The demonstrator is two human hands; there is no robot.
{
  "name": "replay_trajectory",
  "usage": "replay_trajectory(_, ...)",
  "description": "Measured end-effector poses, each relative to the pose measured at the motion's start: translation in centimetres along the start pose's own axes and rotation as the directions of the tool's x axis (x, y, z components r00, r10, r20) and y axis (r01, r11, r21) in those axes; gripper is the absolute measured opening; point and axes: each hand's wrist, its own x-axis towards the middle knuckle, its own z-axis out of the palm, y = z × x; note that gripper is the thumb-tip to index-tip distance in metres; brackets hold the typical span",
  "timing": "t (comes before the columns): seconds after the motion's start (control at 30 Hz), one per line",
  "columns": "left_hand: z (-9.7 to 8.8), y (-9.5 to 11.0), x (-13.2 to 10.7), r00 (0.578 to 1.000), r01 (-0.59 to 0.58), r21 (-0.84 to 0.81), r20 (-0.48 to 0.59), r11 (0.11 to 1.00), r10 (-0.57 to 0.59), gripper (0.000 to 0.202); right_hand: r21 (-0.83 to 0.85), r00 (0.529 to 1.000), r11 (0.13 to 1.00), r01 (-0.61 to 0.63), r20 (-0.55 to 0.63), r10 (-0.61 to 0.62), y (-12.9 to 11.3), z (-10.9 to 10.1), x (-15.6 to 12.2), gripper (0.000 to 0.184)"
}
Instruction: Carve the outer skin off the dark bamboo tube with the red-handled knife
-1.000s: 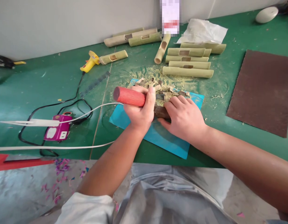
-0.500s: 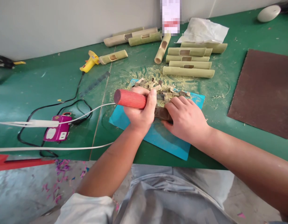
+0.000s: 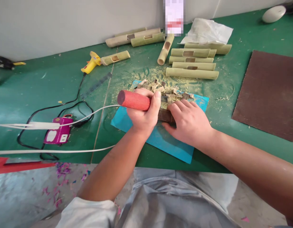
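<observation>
My left hand [image 3: 143, 112] is wrapped round the thick red handle [image 3: 134, 100] of a hand tool, thumb along its side. A short dark part of that tool [image 3: 164, 99] shows past the fist; its tip is hidden. Beside it, my right hand [image 3: 190, 122] grips a dark brown piece [image 3: 165, 116], fingers over the top and thumb at the near side. What that piece is, I cannot make out, since the hand covers its right end. Both hands are over a blue sheet [image 3: 171, 148]. Broken chips [image 3: 158, 86] and pale sawdust lie just beyond them.
Several cut bamboo tubes [image 3: 192, 73] with notches lie at the back. A yellow glue gun [image 3: 91, 63] points at one tube. Left are a purple power adapter [image 3: 59, 131] and loose cables. A brown sheet [image 3: 267, 95] lies right, a white computer mouse [image 3: 274, 14] behind it.
My left hand and the red handle have shifted very slightly to the right. My right thumb has moved a little left along the brown piece. Everything else stays put.
</observation>
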Motion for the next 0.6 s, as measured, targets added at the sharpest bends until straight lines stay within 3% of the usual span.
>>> replay_trajectory(0.6, 0.21, -0.26, -0.03, 1.0, -0.013, -0.029, 0.01, 0.999, 0.014, 0.036, -0.015, 1.0, 1.0, 0.018, -0.012, -0.018, 0.02, 0.28, -0.1, 0.021)
